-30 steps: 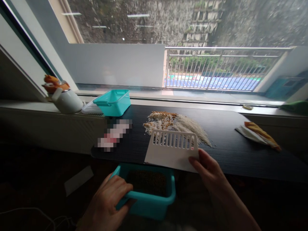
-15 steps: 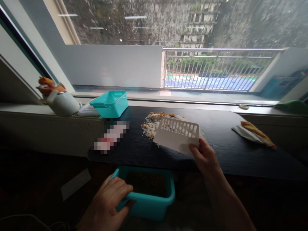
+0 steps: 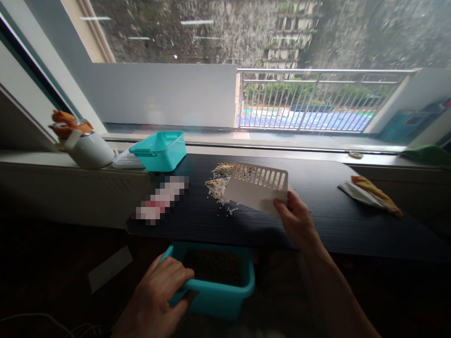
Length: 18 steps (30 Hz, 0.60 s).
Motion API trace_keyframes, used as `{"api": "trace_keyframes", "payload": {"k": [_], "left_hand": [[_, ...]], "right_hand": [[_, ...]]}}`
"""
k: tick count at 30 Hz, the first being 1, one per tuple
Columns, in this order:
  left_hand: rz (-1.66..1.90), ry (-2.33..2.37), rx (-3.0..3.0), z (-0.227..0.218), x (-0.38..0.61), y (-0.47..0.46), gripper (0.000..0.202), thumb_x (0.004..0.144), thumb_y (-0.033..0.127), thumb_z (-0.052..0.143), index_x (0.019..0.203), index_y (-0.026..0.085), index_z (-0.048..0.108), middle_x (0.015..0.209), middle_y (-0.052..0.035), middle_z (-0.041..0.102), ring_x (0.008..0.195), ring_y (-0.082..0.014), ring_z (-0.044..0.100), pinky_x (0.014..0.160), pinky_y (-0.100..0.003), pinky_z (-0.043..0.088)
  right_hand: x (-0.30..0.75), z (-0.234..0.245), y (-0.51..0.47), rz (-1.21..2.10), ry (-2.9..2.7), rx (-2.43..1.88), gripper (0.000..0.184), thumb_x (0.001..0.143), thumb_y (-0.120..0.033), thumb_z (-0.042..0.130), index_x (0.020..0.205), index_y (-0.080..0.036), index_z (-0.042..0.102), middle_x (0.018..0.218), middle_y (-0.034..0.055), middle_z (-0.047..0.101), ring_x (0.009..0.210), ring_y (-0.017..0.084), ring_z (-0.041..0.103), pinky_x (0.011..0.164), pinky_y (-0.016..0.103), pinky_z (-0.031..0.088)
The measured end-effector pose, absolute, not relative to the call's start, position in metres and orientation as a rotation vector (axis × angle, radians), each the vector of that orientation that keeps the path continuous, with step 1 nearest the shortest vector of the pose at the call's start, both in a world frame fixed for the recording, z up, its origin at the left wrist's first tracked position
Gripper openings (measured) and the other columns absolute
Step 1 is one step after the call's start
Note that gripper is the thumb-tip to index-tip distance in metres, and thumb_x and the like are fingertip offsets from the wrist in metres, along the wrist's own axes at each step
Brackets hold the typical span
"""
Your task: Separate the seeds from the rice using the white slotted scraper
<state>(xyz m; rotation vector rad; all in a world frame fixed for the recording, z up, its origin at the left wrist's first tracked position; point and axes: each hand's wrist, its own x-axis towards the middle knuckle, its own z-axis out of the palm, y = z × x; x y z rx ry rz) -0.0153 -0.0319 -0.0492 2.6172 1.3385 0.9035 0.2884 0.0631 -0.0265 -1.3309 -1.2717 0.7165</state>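
My right hand (image 3: 298,213) is closed on the near right corner of a flat whitish plastic board with a row of slots (image 3: 259,188). The board is held over the dark table, covering part of a spread pile of white and yellowish grains (image 3: 219,188). A few loose grains lie nearer the table's front edge. Below that edge, my left hand (image 3: 165,286) grips the near left rim of a turquoise plastic tub (image 3: 221,300), thumb outside. Inside the tub lies a dark layer of brownish granules (image 3: 216,266).
On the dark table (image 3: 327,234), a folded yellow and white packet (image 3: 371,195) lies right. A second turquoise tub (image 3: 160,151) stands at the back left, near a grey pot (image 3: 90,150) on the ledge. A blurred-out white and red item (image 3: 162,201) lies left.
My right hand has moved the slotted board slightly up and left over the grains, and more scattered grains show in front. My left hand keeps its grip on the tub.
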Motion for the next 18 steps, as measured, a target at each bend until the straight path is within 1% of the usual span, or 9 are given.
{"api": "trace_keyframes", "payload": {"k": [4,8,14,18], "left_hand": [[0.892,1.333,2.603,-0.0499,-0.016,-0.0323,0.018,0.077,0.011,0.06,0.089,0.025,0.061,0.074,0.0048,0.066,0.069,-0.0162,0.063,0.073,-0.031,0.051],[0.882,1.335,2.606,-0.0501,-0.0168,-0.0332,0.019,0.077,0.011,0.06,0.09,0.025,0.061,0.075,0.0048,0.066,0.069,-0.0162,0.063,0.074,-0.032,0.051],[0.897,1.372,2.581,-0.052,-0.0175,-0.0331,0.02,0.077,0.011,0.06,0.091,0.025,0.061,0.076,0.0047,0.067,0.071,-0.017,0.063,0.073,-0.033,0.05],[0.894,1.356,2.585,-0.0512,-0.019,-0.0343,0.019,0.077,0.013,0.06,0.091,0.026,0.061,0.076,0.0045,0.067,0.071,-0.017,0.063,0.073,-0.033,0.05]], "right_hand": [[0.2836,-0.0258,0.0689,0.748,-1.296,-1.327,0.029,0.082,-0.033,0.055,0.105,-0.017,0.06,0.083,0.0031,0.066,0.075,0.02,0.062,0.067,0.031,0.047],[0.2844,-0.0276,0.0681,0.805,-1.298,-1.296,0.029,0.081,-0.033,0.056,0.104,-0.017,0.061,0.081,0.0025,0.066,0.075,0.02,0.062,0.067,0.03,0.047],[0.2864,-0.0299,0.066,0.799,-1.249,-1.234,0.029,0.078,-0.036,0.06,0.101,-0.018,0.061,0.079,0.0021,0.068,0.072,0.019,0.063,0.065,0.029,0.048],[0.2785,-0.0294,0.0622,0.844,-1.3,-1.205,0.028,0.079,-0.035,0.059,0.101,-0.018,0.06,0.083,0.0033,0.068,0.076,0.019,0.063,0.067,0.029,0.049]]}}
